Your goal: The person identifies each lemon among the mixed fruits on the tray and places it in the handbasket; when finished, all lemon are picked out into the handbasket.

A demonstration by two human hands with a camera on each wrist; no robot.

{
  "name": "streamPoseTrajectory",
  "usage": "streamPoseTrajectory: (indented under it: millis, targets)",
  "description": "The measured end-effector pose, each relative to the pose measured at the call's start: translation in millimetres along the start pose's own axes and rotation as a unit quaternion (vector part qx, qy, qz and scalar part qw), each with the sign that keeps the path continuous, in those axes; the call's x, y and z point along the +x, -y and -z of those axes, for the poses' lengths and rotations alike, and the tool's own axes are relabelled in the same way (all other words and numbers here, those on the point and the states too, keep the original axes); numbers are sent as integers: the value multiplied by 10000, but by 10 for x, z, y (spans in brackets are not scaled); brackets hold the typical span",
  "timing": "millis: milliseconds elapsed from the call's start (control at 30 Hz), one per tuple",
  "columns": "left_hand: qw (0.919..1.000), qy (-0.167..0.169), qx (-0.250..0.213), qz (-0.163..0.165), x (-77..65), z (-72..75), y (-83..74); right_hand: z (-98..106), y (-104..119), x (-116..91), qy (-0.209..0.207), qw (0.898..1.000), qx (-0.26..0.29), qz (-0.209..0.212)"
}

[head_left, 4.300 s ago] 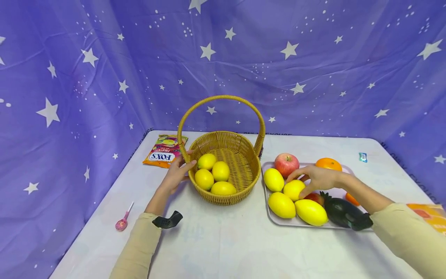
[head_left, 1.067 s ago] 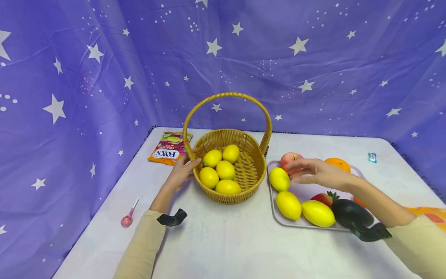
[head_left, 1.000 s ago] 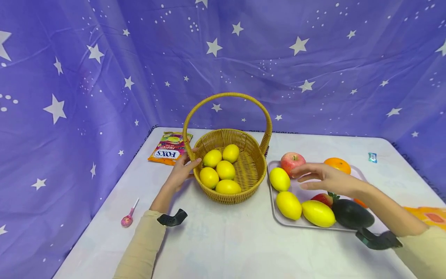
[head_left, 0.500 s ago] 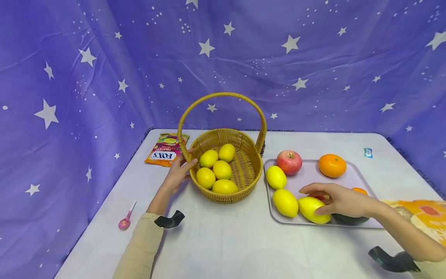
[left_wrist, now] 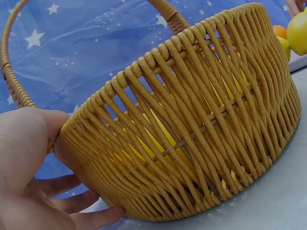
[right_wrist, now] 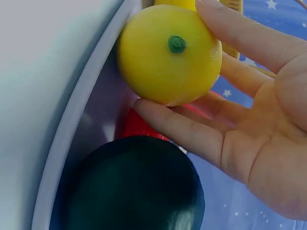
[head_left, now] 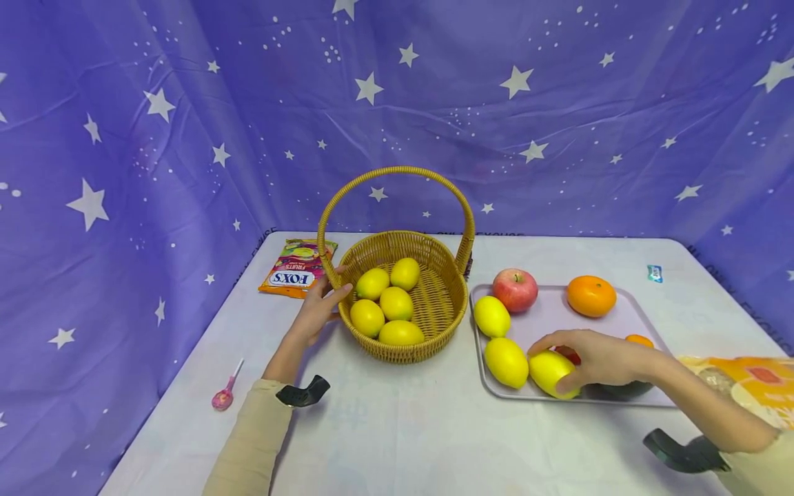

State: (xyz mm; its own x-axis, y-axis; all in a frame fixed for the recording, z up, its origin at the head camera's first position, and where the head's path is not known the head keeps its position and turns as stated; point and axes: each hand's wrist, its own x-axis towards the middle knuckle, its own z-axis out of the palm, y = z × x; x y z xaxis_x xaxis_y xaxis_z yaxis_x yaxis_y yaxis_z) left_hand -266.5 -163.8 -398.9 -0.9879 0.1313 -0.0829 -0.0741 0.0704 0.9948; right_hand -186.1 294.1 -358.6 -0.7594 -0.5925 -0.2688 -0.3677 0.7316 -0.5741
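My left hand (head_left: 315, 313) holds the rim of the wicker basket (head_left: 403, 353) at its left side; the left wrist view has the thumb at the rim and the fingers against the outer wall. Inside the basket lie several lemons (head_left: 397, 303). At the front of the tray (head_left: 558, 275), my right hand (head_left: 598, 358) grips a lemon (head_left: 548, 372) between thumb and fingers, still low over the tray. Two more lemons (head_left: 506, 363) lie just left of it. In the right wrist view, a strawberry (right_wrist: 139, 125) and a dark rounded fruit (right_wrist: 134, 187) sit beside the fingers.
An apple (head_left: 515, 289) and an orange (head_left: 591, 296) lie on the tray's far side. A candy bag (head_left: 298, 267) is left of the basket, a lollipop (head_left: 223, 397) nearer me. An orange packet (head_left: 744, 386) lies right of the tray, a small blue wrapper (head_left: 655, 273) behind.
One lemon has gone from the tray into the basket. My right hand has moved down to the tray's front and taken hold of another lemon. The left hand stays at the basket rim.
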Motion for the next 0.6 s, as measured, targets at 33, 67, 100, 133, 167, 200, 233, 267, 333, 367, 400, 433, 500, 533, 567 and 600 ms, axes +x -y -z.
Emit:
streamPoseTrajectory:
  millis: [33,67,100,133,167,200,233,267,333,367,400,433,500,533,567,600]
  targets:
    - [10000,9,10,1,-23,-11,-32,15,-1,-1,-6,10000,18,-15]
    - [10000,17,24,5,-43,-21,-63,34,-1,-2,-14,10000,48,-40]
    - [10000,23,38,10,-61,-31,-93,57,-2,-3,-35,9999,98,-17]
    - [10000,21,47,3,-82,-38,-118,84,-4,-4,-61,9998,162,11]
    - [10000,15,64,-6,-81,-34,-111,115,-6,-7,-89,9996,269,43]
    - [10000,4,57,-6,-57,-21,-78,149,-4,-9,-120,9991,400,99]
    - [10000,5,53,13,-55,-22,-81,187,2,-17,-156,9983,554,124]
    - [10000,10,45,20,-30,-11,-54,227,3,-20,-189,9974,684,156]
    - [10000,-4,43,-32,12,11,12,300,11,-19,-226,9938,1058,250]
    - [10000,-21,46,-44,36,22,47,330,18,-8,-261,9918,1215,285]
    - [10000,-37,42,-52,40,23,56,355,25,10,-290,9895,1375,325]
    - [10000,-47,48,-61,42,24,63,376,32,35,-339,9875,1502,341]
    - [9999,-80,59,-130,65,33,112,397,56,103,-460,9833,1721,377]
    - [9998,-95,65,-132,67,33,118,397,71,147,-551,9811,1811,402]
    - [9998,-107,60,-139,68,32,125,395,88,199,-616,9780,1944,435]
    - [9998,-112,60,-148,68,29,131,389,106,255,-673,9745,2082,492]
